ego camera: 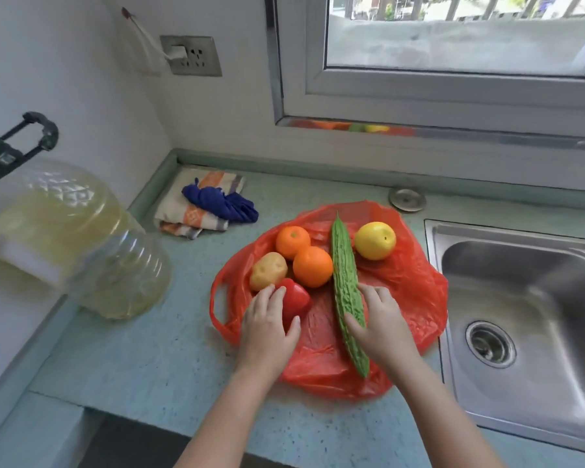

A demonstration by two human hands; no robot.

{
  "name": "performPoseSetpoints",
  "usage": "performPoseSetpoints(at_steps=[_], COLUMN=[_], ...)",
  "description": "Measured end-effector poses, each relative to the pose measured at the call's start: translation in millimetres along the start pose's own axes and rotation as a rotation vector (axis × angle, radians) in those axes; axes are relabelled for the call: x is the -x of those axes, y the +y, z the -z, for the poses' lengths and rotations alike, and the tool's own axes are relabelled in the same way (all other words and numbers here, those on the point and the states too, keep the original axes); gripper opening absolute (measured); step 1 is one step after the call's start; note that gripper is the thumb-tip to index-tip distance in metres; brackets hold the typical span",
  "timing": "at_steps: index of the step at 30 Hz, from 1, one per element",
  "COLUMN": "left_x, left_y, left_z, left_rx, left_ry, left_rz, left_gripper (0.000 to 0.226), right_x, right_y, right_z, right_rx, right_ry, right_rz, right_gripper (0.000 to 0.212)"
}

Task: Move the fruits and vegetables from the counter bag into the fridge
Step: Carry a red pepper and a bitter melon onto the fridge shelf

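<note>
A red plastic bag (409, 285) lies spread flat on the blue-green counter (156, 359). On it rest two oranges (312, 266), a potato (268, 271), a yellow lemon-like fruit (375, 240), a red bell pepper (296, 300) and a long green bitter gourd (346, 285). My left hand (267, 327) wraps around the red pepper, fingers over its left side and thumb at its lower right. My right hand (379, 324) grips the bitter gourd around its lower half. The fridge is not in view.
A large oil jug (81, 238) with a dark handle stands at the left. Folded cloths (200, 204) lie near the back wall. A steel sink (520, 319) sits at the right, a round metal cap (406, 198) behind the bag. A window is above.
</note>
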State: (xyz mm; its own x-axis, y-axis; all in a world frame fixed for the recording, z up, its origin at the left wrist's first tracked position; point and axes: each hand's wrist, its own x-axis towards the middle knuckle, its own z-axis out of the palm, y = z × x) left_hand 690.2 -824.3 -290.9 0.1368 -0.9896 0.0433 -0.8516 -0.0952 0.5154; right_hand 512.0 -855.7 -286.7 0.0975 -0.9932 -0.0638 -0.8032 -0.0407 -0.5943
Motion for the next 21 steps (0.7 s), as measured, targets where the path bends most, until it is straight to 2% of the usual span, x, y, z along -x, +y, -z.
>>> performPoseSetpoints(at_steps=[8, 16, 21], left_x=[-28, -34, -35], left_y=[-6, -13, -17], left_z=[-33, -46, -48], left_rx=[-0.081, -0.218, -0.167], left_ry=[-0.057, -0.042, 0.020], left_rz=[0.070, 0.031, 0.003], left_gripper=[0.067, 0.076, 0.075], right_x=[-29, -35, -34], right_y=[19, 19, 21], right_z=[-33, -48, -53], right_rx=[-0.060, -0.121, -0.194], right_ry=[-0.108, -0.039, 0.015], right_rz=[-0.104, -0.153, -0.152], right_gripper=[0.069, 0.075, 0.073])
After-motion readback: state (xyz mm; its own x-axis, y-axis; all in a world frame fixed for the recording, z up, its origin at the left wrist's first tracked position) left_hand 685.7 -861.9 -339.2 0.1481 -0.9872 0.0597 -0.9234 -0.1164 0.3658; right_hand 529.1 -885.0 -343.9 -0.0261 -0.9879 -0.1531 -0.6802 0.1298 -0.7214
